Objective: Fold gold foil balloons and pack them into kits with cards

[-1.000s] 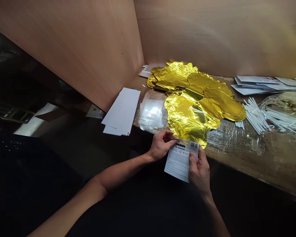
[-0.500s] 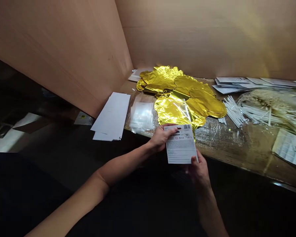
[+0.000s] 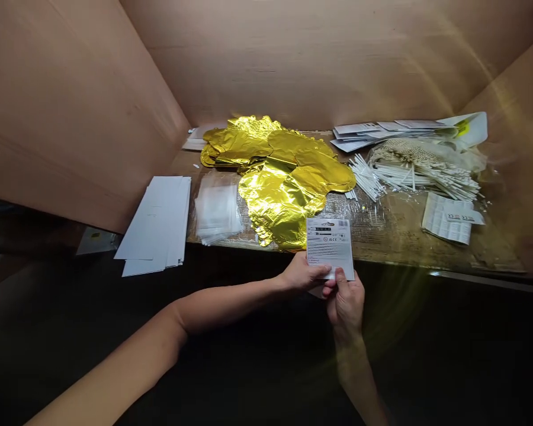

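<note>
A white printed packaging card [image 3: 329, 245] with a hang hole at its top is held upright over the table's front edge. My left hand [image 3: 302, 273] is closed on its lower left corner, thumb lying across the printed side. On the lower right, my right hand [image 3: 347, 296] pinches the card with its thumb on the front. What the fingers touch behind the card is hidden. Just beyond lies a pile of gold foil balloons [image 3: 288, 171], flat and overlapping. Left of them sits a stack of clear plastic bags [image 3: 217, 210].
White card sheets [image 3: 157, 222] overhang the table's front left edge. Bundled white sticks [image 3: 366, 177] and a bag of more sticks [image 3: 426, 171] lie to the right. Folded leaflets [image 3: 448, 219] rest near the right end. Cardboard-coloured panels [image 3: 293, 65] wall the table [image 3: 382, 242].
The view has swung right, so the table's things appear further left. My left hand has slid from the card's upper left to its lower left corner, near my right thumb.
</note>
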The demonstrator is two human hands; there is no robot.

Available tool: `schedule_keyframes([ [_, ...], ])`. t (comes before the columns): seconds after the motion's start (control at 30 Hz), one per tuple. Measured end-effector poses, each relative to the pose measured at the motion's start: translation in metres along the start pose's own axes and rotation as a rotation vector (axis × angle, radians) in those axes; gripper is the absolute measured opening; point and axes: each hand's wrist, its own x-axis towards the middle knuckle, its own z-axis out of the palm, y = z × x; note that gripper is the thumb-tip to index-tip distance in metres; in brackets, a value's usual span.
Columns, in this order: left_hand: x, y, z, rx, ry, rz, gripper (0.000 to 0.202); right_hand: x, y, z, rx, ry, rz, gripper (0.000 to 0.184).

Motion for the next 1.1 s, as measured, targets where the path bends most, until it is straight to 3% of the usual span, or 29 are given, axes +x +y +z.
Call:
schedule_keyframes([
  [0.1, 0.007, -0.002, 0.003, 0.168, -0.054, 0.068, 0.051, 0.007, -0.002, -0.013, 0.042, 0.075, -0.019, 0.051],
  [0.2, 0.019, 0.011, -0.001, 0.399, 0.085, 0.225, 0.071, 0.014, -0.003, -0.027, 0.064, 0.157, -0.009, 0.053],
  [0.27, 0.032, 0.023, -0.006, 0.458, 0.196, 0.212, 0.082, 0.016, -0.002, -0.033, 0.072, 0.176, 0.003, 0.055],
  [0.37, 0.052, 0.034, -0.012, 0.390, 0.137, 0.056, 0.070, 0.014, 0.002, -0.034, 0.072, 0.134, -0.008, 0.055],
  [0.47, 0.061, 0.031, -0.013, 0.327, 0.018, 0.063, 0.059, 0.010, 0.010, -0.030, 0.087, 0.156, -0.021, 0.053],
  [0.67, 0.052, 0.011, 0.000, 0.219, 0.092, 0.091, 0.061, 0.014, 0.014, -0.027, 0.194, 0.250, -0.045, 0.052],
  [0.87, 0.065, 0.015, 0.006, 0.217, 0.133, 0.152, 0.059, 0.019, 0.009, -0.027, 0.154, -0.044, 0.055, 0.054],
  [1.0, 0.073, 0.008, 0.008, 0.263, 0.197, 0.195, 0.055, 0.017, 0.015, -0.017, 0.143, 0.075, 0.056, 0.057],
  [1.1, 0.071, 0.007, 0.006, 0.350, 0.090, 0.251, 0.050, 0.018, 0.018, -0.012, 0.133, 0.116, 0.036, 0.058],
])
